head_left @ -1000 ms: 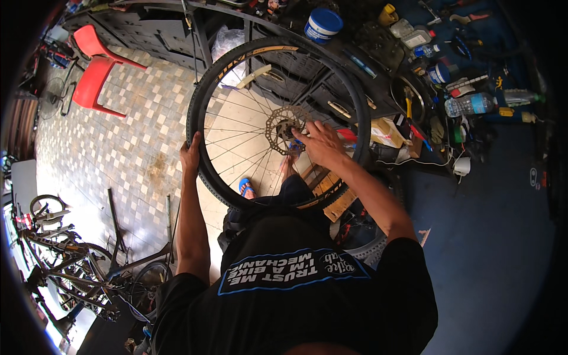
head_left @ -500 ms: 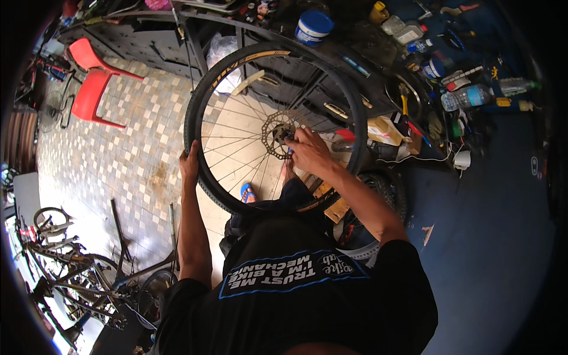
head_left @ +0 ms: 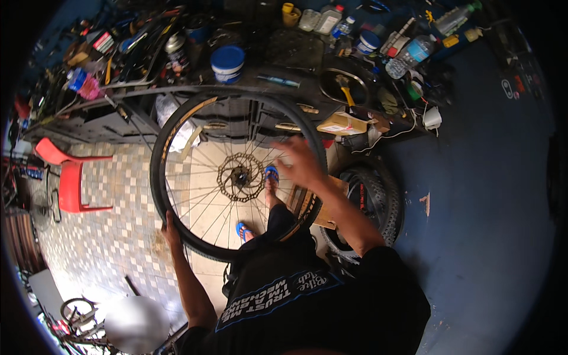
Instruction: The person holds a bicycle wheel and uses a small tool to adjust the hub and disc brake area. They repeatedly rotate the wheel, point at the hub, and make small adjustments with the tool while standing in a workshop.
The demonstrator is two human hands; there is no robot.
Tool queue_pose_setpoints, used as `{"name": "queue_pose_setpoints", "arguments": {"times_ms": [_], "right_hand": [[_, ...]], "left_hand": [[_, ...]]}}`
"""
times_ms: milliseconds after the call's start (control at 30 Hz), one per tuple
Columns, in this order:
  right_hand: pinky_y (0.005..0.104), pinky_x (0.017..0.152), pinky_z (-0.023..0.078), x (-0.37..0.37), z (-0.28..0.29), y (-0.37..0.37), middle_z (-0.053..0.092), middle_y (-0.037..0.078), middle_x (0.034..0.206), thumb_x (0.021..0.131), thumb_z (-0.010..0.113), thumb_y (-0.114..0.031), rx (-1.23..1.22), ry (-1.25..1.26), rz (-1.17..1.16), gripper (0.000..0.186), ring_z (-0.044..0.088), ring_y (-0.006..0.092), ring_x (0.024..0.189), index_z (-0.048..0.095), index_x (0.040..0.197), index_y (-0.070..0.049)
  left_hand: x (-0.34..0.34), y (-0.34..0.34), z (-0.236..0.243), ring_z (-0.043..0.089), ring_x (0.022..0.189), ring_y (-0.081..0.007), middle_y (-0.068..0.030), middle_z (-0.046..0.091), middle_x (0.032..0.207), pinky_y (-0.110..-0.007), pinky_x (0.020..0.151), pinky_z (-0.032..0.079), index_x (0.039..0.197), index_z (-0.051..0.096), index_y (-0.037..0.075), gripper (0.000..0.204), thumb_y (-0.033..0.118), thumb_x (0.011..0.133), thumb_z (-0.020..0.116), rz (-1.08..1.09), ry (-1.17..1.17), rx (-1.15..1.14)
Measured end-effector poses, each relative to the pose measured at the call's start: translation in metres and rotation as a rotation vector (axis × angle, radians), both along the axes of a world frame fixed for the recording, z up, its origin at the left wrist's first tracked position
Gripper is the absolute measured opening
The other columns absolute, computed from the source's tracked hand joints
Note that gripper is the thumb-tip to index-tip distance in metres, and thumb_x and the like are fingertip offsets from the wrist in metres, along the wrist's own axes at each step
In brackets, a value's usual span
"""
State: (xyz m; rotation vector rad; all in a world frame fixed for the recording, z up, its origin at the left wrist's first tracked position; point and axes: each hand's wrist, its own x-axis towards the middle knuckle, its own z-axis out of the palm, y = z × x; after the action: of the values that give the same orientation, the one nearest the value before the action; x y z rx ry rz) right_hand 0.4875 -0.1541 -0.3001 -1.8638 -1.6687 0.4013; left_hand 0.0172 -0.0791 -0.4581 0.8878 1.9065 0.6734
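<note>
I hold a bicycle wheel (head_left: 157, 174) with a black tyre by my left hand (head_left: 172, 229), which grips it at the lower left of the rim. The brake rotor (head_left: 225, 177) surrounds the hub (head_left: 241, 177) at the wheel's middle. My right hand (head_left: 296, 163) is raised over the spokes to the right of the rotor, slightly blurred, its fingers apart and holding nothing. My feet in blue sandals (head_left: 242, 229) show beyond the spokes.
A cluttered dark bench (head_left: 296, 62) carries a blue tub (head_left: 227, 64), bottles (head_left: 408, 56) and tools. A cardboard box (head_left: 343, 124), spare tyres (head_left: 384, 201) and a wooden piece (head_left: 328, 219) lie to the right; red chairs (head_left: 74, 189) and bicycles (head_left: 80, 310) stand left.
My right hand has left the hub and moved rightward with fingers spreading. The view has swung, putting the wheel lower and further left and showing more of the bench.
</note>
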Motion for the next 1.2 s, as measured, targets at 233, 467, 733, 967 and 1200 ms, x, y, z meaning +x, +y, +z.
{"name": "queue_pose_setpoints", "arguments": {"times_ms": [233, 467, 733, 967, 1200], "right_hand": [[0.0446, 0.088, 0.052, 0.291, -0.012, -0.024, 0.068, 0.012, 0.109, 0.09, 0.071, -0.021, 0.461, -0.325, -0.777, 0.024, 0.064, 0.0318, 0.103, 0.073, 0.114, -0.015], [0.0531, 0.096, 0.044, 0.356, -0.042, -0.031, 0.063, 0.01, 0.116, 0.089, 0.068, -0.052, -0.084, -0.905, -1.044, 0.033, 0.057, 0.0357, 0.115, 0.076, 0.11, -0.027], [0.051, 0.099, 0.046, 0.359, -0.041, -0.037, 0.069, 0.008, 0.119, 0.087, 0.066, -0.026, -0.281, -0.849, -0.941, 0.025, 0.058, 0.0346, 0.118, 0.076, 0.109, -0.022], [0.0527, 0.087, 0.05, 0.389, -0.036, -0.051, 0.075, 0.006, 0.105, 0.088, 0.068, -0.051, -0.158, -1.042, -0.979, 0.03, 0.067, 0.0352, 0.102, 0.08, 0.096, -0.024], [0.0486, 0.085, 0.049, 0.341, -0.03, -0.031, 0.07, 0.013, 0.097, 0.087, 0.07, -0.06, 0.219, -0.798, -1.075, 0.056, 0.065, 0.0352, 0.094, 0.07, 0.092, -0.005]], "left_hand": [[-0.009, 0.009, -0.025, 0.049, 0.069, -0.0168, -0.0037, 0.054, 0.076, -0.034, 0.064, 0.042, 0.092, 0.065, 0.0, 0.075, 0.073, 0.077, 0.074, 0.062, -0.111, -0.023], [-0.005, -0.003, -0.017, 0.048, 0.061, -0.0137, -0.0005, 0.054, 0.069, -0.031, 0.057, 0.04, 0.081, 0.063, 0.007, 0.059, 0.064, 0.085, 0.071, 0.105, -0.165, -0.041], [-0.023, 0.005, -0.044, 0.051, 0.057, -0.0125, 0.0005, 0.056, 0.069, -0.029, 0.053, 0.042, 0.082, 0.062, 0.012, 0.051, 0.062, 0.088, 0.07, 0.127, -0.045, 0.035], [-0.011, 0.013, -0.027, 0.058, 0.108, -0.0279, -0.0168, 0.063, 0.12, -0.038, 0.096, 0.047, 0.131, 0.06, -0.006, 0.093, 0.071, 0.081, 0.071, 0.02, -0.133, -0.121], [-0.014, 0.001, -0.023, 0.056, 0.064, -0.0136, -0.0032, 0.057, 0.071, -0.03, 0.06, 0.046, 0.084, 0.063, 0.007, 0.055, 0.062, 0.091, 0.065, 0.123, -0.042, -0.025]]}}
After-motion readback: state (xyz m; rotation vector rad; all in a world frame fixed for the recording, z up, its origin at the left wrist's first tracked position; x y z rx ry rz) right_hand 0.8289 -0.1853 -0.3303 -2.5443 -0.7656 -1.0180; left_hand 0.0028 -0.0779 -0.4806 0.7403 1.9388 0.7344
